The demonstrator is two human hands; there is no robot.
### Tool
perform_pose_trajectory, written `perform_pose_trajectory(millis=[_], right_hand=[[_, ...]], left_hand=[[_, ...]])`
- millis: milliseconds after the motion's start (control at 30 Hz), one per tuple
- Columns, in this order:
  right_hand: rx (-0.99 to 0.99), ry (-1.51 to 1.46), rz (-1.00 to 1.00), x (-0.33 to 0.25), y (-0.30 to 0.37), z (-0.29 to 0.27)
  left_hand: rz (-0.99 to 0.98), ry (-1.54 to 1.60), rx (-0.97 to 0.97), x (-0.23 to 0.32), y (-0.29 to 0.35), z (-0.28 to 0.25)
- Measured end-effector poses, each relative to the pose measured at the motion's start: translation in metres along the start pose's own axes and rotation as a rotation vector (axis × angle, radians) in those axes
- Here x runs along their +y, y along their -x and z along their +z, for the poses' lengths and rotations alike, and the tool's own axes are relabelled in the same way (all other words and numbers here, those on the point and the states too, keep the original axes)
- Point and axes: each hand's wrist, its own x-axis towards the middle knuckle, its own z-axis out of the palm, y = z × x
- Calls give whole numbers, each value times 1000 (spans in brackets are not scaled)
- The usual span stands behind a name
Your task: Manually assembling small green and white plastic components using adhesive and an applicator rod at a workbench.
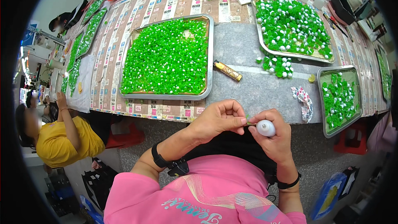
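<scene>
Above my lap at the table's near edge, my two hands almost meet. My left hand (222,119) is closed, thumb and forefinger pinching a tiny green piece (248,118) that is mostly hidden by the fingertips. Wrapped in the fingers of my right hand (277,141) is a white round-ended tool (265,128) with a small metal knob at its end. A thin dark shaft seems to run from it toward my left fingertips. Beyond my hands, a small heap of green and white pieces (278,66) lies on the grey mat (236,45).
Metal trays of green and white pieces stand at the left (209,58), far right (265,49) and near right (319,95). A brown-and-gold tube (228,70) and a patterned cloth scrap (304,103) lie on the mat. A person in yellow (68,143) sits at left.
</scene>
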Motion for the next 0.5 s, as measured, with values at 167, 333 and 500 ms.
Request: perform_pose_trajectory(millis=[167, 333, 500], right_hand=[[-21, -75, 114, 2, 6, -1], [9, 137, 57, -7, 7, -14], [135, 68, 147, -4, 23, -32]], left_hand=[[90, -61, 2, -1, -1, 5], [130, -151, 80, 3, 3, 3], [186, -156, 157, 3, 4, 2]])
